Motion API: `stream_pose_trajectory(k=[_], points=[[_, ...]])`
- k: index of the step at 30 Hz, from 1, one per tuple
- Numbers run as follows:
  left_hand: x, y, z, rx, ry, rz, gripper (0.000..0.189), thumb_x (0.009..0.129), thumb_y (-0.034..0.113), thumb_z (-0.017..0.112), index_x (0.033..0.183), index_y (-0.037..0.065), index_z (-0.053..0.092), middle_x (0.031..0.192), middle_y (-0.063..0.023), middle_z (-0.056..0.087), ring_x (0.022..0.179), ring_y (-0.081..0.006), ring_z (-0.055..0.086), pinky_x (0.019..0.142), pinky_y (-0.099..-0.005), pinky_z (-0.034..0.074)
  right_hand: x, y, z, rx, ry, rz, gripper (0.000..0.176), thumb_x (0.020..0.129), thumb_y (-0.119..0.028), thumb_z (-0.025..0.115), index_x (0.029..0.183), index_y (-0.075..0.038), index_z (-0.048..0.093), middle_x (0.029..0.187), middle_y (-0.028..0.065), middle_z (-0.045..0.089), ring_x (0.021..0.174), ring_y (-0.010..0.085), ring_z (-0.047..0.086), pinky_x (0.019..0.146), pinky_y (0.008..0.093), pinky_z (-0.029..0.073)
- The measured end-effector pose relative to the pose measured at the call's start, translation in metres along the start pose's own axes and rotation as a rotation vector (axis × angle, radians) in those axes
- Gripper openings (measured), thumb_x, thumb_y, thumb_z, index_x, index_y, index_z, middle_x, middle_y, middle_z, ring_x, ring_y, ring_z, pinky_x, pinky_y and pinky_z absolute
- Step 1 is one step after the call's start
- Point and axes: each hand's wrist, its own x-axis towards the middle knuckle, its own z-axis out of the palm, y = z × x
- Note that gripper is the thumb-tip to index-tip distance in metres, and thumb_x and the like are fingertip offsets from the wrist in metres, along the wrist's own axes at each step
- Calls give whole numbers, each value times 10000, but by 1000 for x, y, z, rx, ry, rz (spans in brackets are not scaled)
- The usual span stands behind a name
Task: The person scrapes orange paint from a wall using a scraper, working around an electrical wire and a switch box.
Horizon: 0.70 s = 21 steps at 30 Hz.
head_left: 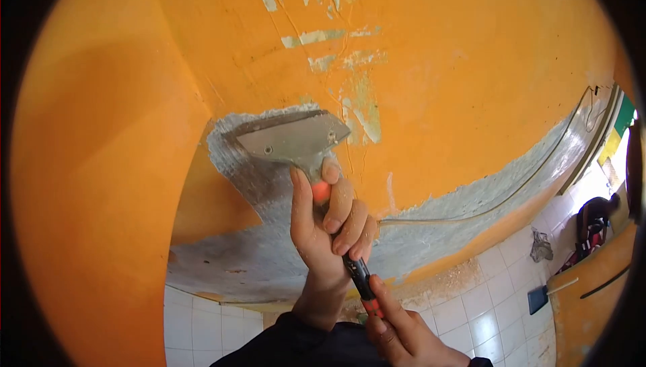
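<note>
A long-handled scraper (296, 139) with a wide metal blade lies against the orange wall (444, 97), over the left part of a bare grey patch (232, 158). My left hand (330, 219) is wrapped round the upper handle just below the blade, thumb and fingers closed. Lower down, my right hand (400, 330) grips the black and red end of the handle. Peeled pale streaks mark the paint above the blade. Some grit sticks to the blade and to my fingers.
An orange wall section (101, 165) juts out at the left. A cable (464, 219) runs along the grey strip. White floor tiles (471, 306) carry debris, a plastic bag (540, 246) and a blue dustpan (537, 299). Another person (593, 215) bends down at the far right.
</note>
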Motion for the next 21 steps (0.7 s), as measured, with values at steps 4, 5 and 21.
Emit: stream_pose_trajectory(k=[4,5,21], points=[[-5,-6,-3,27,35,5,385,1004,436,274,984,88,438,528,46,312,330,-45,296,292,-195,341,-6,4,-4,-16,-2,64,513,974,-137,388,1458,-66,234,769,81,551,597,135,502,576,254,420],[-3,-5,-2,27,30,7,388,1003,437,274,986,87,439,527,48,310,331,-42,295,292,-192,338,-4,5,-2,-45,26,-9,512,976,-142,389,1458,-65,233,766,82,551,597,138,501,577,258,421],[4,-2,4,53,24,25,381,1003,438,279,988,89,431,525,48,310,327,-43,285,283,-192,331,-4,6,0,-9,24,10,505,985,-153,379,1461,-73,229,794,70,531,625,143,473,611,263,419]])
